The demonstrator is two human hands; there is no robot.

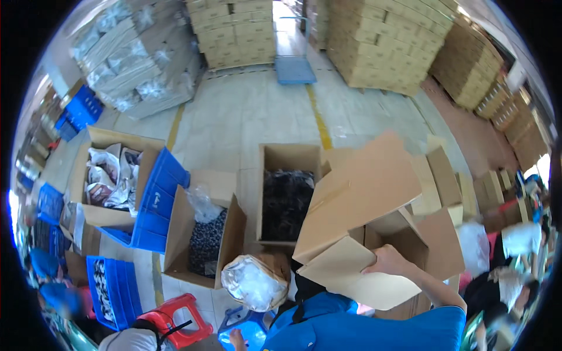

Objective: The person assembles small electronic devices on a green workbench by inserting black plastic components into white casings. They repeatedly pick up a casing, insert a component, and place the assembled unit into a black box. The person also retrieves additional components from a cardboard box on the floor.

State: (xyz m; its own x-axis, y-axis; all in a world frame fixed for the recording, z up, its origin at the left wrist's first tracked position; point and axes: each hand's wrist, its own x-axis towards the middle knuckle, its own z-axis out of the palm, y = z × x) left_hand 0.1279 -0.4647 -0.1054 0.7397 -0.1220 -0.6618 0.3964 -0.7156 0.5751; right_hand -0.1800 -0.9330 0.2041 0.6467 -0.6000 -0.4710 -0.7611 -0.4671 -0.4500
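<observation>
My right hand (386, 260) is closed on a flap of a large open cardboard box (404, 237), with the thumb and fingers on the flap's edge. The box stands at my right with its flaps spread, and what I see of its inside is bare brown board. At the lower edge, a hand that looks like my left (237, 339) shows beside a blue plastic stool (249, 327). It is small and cut off, so how its fingers are set is unclear. A round paper-wrapped bundle with clear plastic (254, 284) stands just beyond the stool.
Ahead are a box of black bagged items (287, 199) and a box of small dark pieces (208, 240). Left are blue crates (155, 202) and a red stool (181, 322). Several people sit at both sides. Stacked cartons (380, 47) and a blue trolley (295, 70) stand far off.
</observation>
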